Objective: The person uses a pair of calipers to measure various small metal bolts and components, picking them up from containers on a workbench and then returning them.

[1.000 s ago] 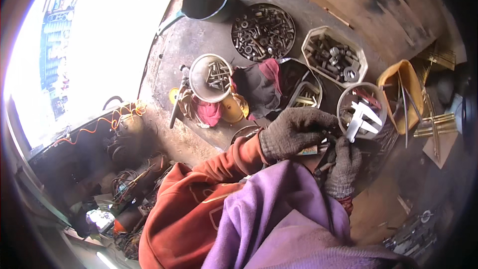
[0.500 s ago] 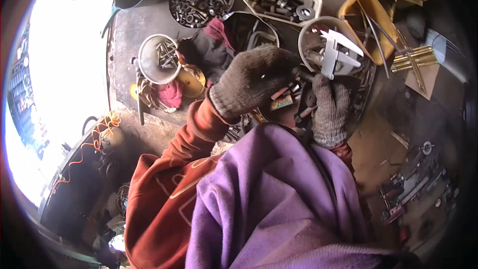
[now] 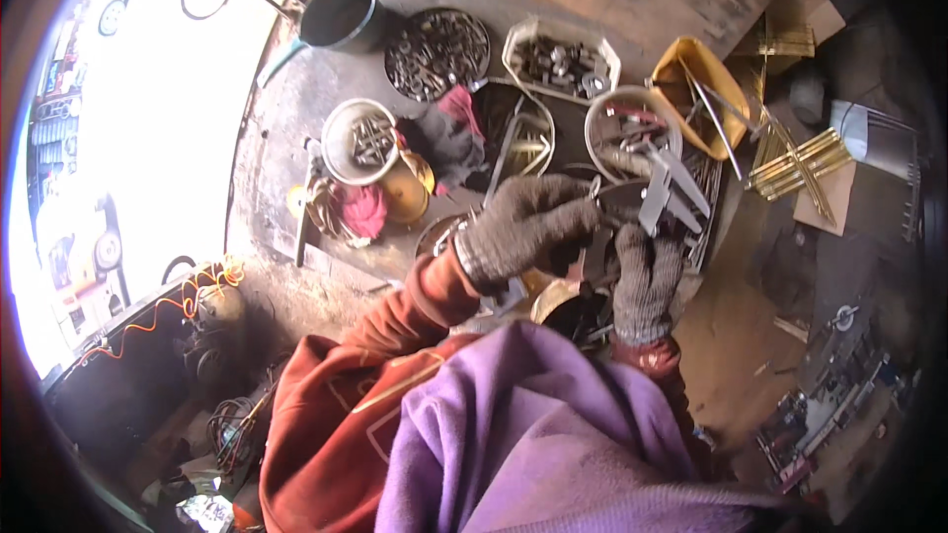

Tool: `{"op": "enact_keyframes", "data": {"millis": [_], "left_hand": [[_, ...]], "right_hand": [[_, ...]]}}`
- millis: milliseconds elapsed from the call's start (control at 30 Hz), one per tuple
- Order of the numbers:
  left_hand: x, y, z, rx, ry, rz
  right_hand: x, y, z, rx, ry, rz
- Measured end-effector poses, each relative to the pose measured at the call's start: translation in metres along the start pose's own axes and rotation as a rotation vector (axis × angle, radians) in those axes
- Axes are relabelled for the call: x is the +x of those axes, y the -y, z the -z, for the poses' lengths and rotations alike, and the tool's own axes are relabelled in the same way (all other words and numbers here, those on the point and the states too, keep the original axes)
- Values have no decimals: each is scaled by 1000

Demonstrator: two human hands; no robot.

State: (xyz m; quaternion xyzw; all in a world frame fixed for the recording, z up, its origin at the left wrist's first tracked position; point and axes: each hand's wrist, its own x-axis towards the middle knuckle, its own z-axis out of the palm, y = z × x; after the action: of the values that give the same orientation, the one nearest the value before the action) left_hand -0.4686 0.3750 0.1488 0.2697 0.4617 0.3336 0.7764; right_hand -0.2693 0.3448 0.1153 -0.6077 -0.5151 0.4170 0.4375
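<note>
Both my hands wear grey-brown knitted gloves and are held close together over the crowded bench. My right hand [image 3: 647, 281] is closed on a metal vernier caliper [image 3: 664, 190]. The caliper's pale jaws stick out above my fingers, toward the far right. Just left of it, my left hand [image 3: 528, 229] is pinched, with a small shiny metal bit at its fingertips; what kind of part this is I cannot make out. Past the caliper stands a round tub [image 3: 591, 133] holding metal parts and a red-handled item.
Farther back are a tray of bolts [image 3: 437, 54], an octagonal tub of hardware [image 3: 510, 54] and a cut yellow container [image 3: 660, 79] with rods. At left sit a white bucket of bolts [image 3: 331, 153], rags [image 3: 365, 212] and a grey-green bucket [image 3: 369, 20]. Brass-coloured rods [image 3: 800, 166] lie right.
My view has shifted, so the bench sits lower and more shows at the back. The dark bolt seen between my hands no longer shows clearly. The caliper stays in my right hand, its jaws turned.
</note>
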Motion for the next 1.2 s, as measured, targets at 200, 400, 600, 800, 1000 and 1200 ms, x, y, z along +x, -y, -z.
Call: {"op": "enact_keyframes", "data": {"millis": [200, 400, 600, 800, 1000, 1200], "left_hand": [[19, 5, 8, 633, -75, -636], [59, 2, 16, 359, 124, -260], [119, 2, 67, 705, -246, -347], [189, -43, 90, 1726, -218, -679], [246, -33, 84, 1502, -195, -687], [231, -42, 138, 1767, -139, -873]], "right_hand": [[-3, -26, 11, 354, -30, -478], [27, -17, 20, 244, 204, -640], [49, -21, 25, 184, 271, -388], [63, -40, 24, 149, 263, -429], [65, -53, 23, 160, 207, -561], [66, -54, 41, 97, 169, -567]]}}
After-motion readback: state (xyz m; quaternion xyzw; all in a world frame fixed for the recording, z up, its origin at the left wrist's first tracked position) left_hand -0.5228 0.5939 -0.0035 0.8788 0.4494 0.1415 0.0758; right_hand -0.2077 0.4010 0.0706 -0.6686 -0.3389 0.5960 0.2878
